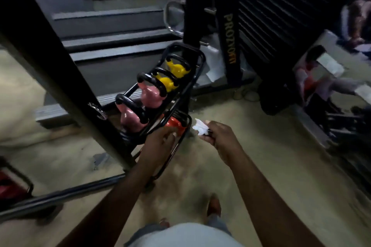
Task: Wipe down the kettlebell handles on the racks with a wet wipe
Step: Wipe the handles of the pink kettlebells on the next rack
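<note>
A pale grey shirt (pixel 184 234) hangs over blue-grey denim legwear (pixel 140 232). The left forearm (pixel 120 196) and right forearm (pixel 261 186) are bare; footwear (pixel 214 205) is too blurred to tell.

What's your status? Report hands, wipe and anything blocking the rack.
Right hand pinches wet wipe, clear of the rack. Left hand at red kettlebell, lower tier, contact unclear. Black post crosses rack's left side.

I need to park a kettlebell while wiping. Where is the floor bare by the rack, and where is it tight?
Bare floor runs right of the rack, under the right hand, to the black machine base. Tight: on it, pink kettlebells and yellow kettlebells packed close, and the black post close on its left.
</note>
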`<state>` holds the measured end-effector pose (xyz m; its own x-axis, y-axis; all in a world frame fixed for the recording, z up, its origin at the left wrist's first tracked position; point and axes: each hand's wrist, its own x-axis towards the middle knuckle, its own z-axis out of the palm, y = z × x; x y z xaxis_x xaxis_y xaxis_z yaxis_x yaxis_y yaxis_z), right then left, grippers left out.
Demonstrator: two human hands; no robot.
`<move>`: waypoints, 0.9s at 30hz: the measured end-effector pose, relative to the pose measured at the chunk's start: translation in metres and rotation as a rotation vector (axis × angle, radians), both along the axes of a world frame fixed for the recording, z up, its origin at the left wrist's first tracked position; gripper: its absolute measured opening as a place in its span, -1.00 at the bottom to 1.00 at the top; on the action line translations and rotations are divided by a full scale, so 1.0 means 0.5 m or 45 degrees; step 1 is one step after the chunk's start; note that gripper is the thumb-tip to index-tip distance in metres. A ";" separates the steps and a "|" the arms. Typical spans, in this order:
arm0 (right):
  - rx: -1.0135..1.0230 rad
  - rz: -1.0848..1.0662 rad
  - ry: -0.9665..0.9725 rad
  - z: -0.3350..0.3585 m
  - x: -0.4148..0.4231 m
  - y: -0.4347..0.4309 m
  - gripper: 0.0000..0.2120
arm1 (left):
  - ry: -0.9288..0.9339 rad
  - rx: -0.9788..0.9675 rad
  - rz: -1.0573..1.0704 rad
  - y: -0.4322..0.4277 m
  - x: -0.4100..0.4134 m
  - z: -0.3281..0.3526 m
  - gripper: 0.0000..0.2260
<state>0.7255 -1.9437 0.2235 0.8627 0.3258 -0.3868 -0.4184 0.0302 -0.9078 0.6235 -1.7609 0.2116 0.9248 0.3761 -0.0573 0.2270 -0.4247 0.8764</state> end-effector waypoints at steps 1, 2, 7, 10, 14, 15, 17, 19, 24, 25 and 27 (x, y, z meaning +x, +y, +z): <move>0.008 0.087 -0.024 -0.001 0.028 0.002 -0.80 | -0.034 0.007 0.085 -0.008 0.014 0.008 -0.81; 0.028 0.184 -0.040 0.000 0.055 0.005 -0.80 | -0.071 0.004 0.175 -0.015 0.028 0.017 -0.84; 0.033 0.642 -0.061 0.021 0.155 0.043 -0.82 | -0.159 0.107 0.577 -0.008 0.060 0.068 -0.80; -0.009 0.801 -0.163 0.025 0.176 0.092 -0.84 | -0.215 0.224 0.772 0.049 0.070 0.096 -0.75; -0.050 0.985 -0.326 0.020 0.177 0.174 -0.84 | -0.037 0.424 0.900 0.145 0.109 0.132 -0.67; -0.046 1.012 -0.376 0.018 0.175 0.193 -0.83 | 0.048 0.439 0.900 0.168 0.125 0.140 -0.65; -0.019 0.974 -0.433 0.016 0.164 0.224 -0.81 | 0.219 0.454 0.890 0.207 0.154 0.154 -0.60; -0.010 0.888 -0.482 0.013 0.149 0.255 -0.78 | 0.391 0.446 0.871 0.240 0.170 0.152 -0.58; -0.111 0.834 -0.832 -0.003 0.124 0.320 -0.73 | 0.541 0.263 0.816 0.265 0.178 0.113 -0.67; -0.138 0.847 -0.965 -0.003 0.119 0.328 -0.73 | 0.497 0.201 0.840 0.266 0.177 0.109 -0.68; -0.154 0.912 -1.229 -0.010 0.115 0.340 -0.77 | 0.447 0.103 0.884 0.265 0.177 0.104 -0.70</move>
